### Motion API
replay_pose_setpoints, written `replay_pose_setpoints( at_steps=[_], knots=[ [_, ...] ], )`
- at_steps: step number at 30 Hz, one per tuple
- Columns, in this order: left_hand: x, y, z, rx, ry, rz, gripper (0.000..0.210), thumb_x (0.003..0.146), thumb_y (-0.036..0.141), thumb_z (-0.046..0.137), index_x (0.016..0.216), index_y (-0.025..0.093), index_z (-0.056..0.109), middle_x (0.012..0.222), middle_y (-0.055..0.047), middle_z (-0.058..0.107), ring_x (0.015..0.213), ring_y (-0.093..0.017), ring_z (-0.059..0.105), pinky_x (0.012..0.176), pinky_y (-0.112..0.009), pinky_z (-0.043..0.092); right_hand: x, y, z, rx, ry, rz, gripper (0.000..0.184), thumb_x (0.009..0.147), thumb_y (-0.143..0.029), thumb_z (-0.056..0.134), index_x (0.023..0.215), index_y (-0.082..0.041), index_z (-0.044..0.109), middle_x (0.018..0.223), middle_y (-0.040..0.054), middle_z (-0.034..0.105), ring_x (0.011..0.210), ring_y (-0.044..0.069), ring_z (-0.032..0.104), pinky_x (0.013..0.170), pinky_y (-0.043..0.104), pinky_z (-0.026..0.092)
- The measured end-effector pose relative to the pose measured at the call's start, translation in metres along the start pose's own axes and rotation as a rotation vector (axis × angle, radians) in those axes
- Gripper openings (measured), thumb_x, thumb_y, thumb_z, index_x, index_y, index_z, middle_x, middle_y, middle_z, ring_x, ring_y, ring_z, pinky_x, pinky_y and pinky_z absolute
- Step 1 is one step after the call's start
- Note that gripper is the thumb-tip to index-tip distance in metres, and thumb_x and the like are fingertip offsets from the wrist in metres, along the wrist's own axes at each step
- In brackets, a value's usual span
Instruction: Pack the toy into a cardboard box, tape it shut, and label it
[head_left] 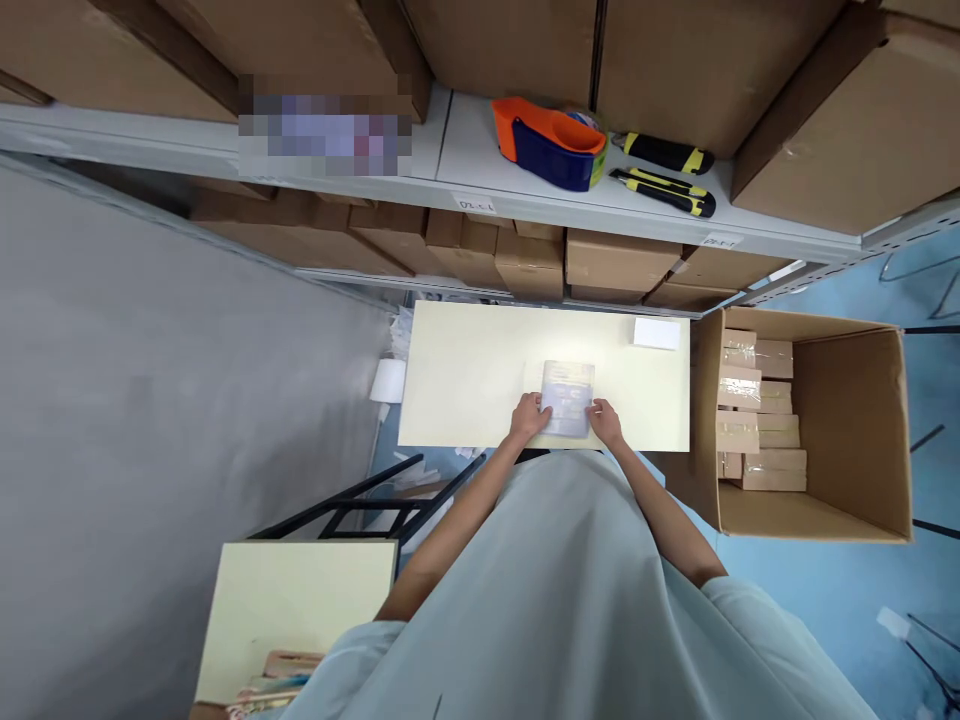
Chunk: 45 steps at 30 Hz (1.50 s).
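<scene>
On the pale yellow table, a flat rectangular packet lies between my hands, pale with faint yellow and lavender print. My left hand grips its lower left edge, the thumb on top and the fingers curled beside it. At the right edge, my right hand pinches the packet with its thumb and fingers. What the packet contains cannot be made out. A small white box stands at the table's back right.
A large open carton with several small brown boxes stands right of the table. Above, a shelf bears cartons, an orange-and-blue tape dispenser and two box cutters. A second table is at lower left.
</scene>
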<state>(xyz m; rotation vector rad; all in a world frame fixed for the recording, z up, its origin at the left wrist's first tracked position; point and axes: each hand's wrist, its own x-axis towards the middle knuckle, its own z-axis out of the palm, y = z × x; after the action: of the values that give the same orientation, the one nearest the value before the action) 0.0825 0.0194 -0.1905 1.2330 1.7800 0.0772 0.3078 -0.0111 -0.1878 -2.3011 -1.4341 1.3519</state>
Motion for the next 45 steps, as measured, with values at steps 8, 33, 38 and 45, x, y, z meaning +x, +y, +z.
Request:
replay_pose_setpoints(
  at_steps=[8,33,38,45],
  knots=[
    [0.006,-0.005,-0.006,-0.134,-0.119,0.028,0.036,0.088,0.028,0.072,0.122,0.019,0.075,0.128,-0.012,0.08,0.114,-0.025,0.076,0.102,-0.033,0.057,0.002,0.004,0.0,0.038,0.022,0.097,0.034,0.099,-0.033,0.064,0.128,-0.017,0.07,0.127,0.0141,0.076,0.112,0.024,0.075,0.101,0.034,0.057],
    [-0.046,0.037,-0.01,-0.348,0.047,0.096,0.045,0.098,0.05,0.071,0.13,0.018,0.072,0.135,-0.014,0.077,0.117,-0.028,0.075,0.103,-0.036,0.058,-0.05,-0.06,-0.001,0.447,-0.257,-0.392,0.026,0.095,-0.024,0.069,0.12,-0.023,0.071,0.133,0.0079,0.075,0.102,0.02,0.08,0.088,0.032,0.064],
    [-0.037,0.019,-0.036,-0.326,0.195,-0.052,0.03,0.09,0.044,0.074,0.106,0.018,0.078,0.113,-0.012,0.082,0.118,-0.032,0.073,0.103,-0.039,0.056,-0.036,-0.046,0.0,0.379,-0.311,-0.258,0.021,0.094,-0.023,0.077,0.115,-0.024,0.077,0.127,0.0078,0.08,0.107,0.025,0.081,0.1,0.04,0.064],
    [-0.045,-0.004,-0.055,-0.614,0.084,-0.098,0.065,0.075,0.069,0.085,0.107,0.013,0.077,0.098,-0.014,0.083,0.097,-0.03,0.077,0.087,-0.042,0.064,-0.026,-0.041,-0.001,0.397,-0.253,-0.175,0.028,0.094,-0.029,0.078,0.121,-0.022,0.076,0.123,0.0088,0.082,0.113,0.025,0.079,0.104,0.04,0.063]
  ],
)
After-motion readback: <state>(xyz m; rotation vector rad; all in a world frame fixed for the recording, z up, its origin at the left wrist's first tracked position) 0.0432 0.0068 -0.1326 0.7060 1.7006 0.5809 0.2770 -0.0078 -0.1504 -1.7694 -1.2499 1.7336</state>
